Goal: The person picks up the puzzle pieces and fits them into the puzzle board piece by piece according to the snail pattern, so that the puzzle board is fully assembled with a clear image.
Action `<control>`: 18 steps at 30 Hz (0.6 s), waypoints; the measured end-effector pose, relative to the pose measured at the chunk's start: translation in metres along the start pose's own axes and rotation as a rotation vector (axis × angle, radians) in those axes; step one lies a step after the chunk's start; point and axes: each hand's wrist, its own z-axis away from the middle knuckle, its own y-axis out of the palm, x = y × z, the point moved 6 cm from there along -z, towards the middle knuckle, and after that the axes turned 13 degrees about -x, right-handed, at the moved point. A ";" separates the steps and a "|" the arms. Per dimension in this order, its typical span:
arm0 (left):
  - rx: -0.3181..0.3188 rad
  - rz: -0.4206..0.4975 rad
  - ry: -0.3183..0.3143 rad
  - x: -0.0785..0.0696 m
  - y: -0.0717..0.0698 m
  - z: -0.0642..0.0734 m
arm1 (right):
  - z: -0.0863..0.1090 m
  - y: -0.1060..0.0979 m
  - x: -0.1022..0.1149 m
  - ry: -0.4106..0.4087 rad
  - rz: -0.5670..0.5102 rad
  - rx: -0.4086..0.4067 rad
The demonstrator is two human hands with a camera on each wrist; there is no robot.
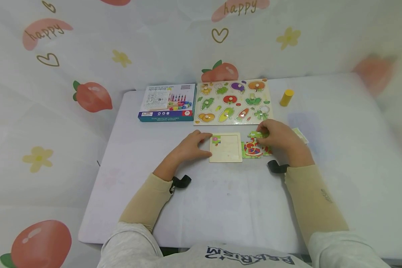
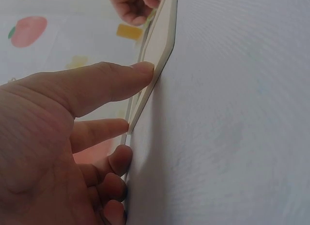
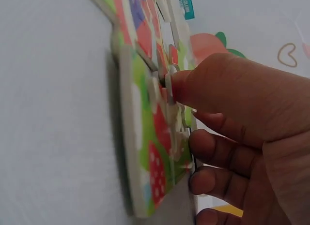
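Observation:
A square wooden puzzle tray (image 1: 229, 150) lies on the table with one puzzle piece (image 1: 216, 139), green with a pink flower, in its far left corner. My left hand (image 1: 191, 147) touches the tray's left edge with a straight thumb (image 2: 123, 80) and index finger; its other fingers are bent. Right of the tray is a cluster of colourful puzzle pieces (image 1: 252, 149) in green, red and purple. Over the far side of this cluster, my right hand (image 1: 281, 139) pinches a green puzzle piece (image 1: 253, 134) between thumb and index finger, which partly hide it.
A boxed set (image 1: 167, 104) and a vegetable peg board (image 1: 232, 102) stand along the back. A yellow cylinder (image 1: 286, 98) is at the back right. Behind my right hand, a pale flat piece (image 1: 300, 136) is partly hidden. A printed cloth (image 1: 174, 44) rises behind the table.

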 end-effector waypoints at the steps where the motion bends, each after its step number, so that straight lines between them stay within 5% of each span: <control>1: 0.001 0.000 0.000 0.000 0.000 0.000 | 0.000 0.000 0.000 0.002 0.000 -0.001; 18: -0.002 -0.018 0.009 0.000 0.000 0.000 | 0.007 -0.026 0.017 0.006 0.036 -0.033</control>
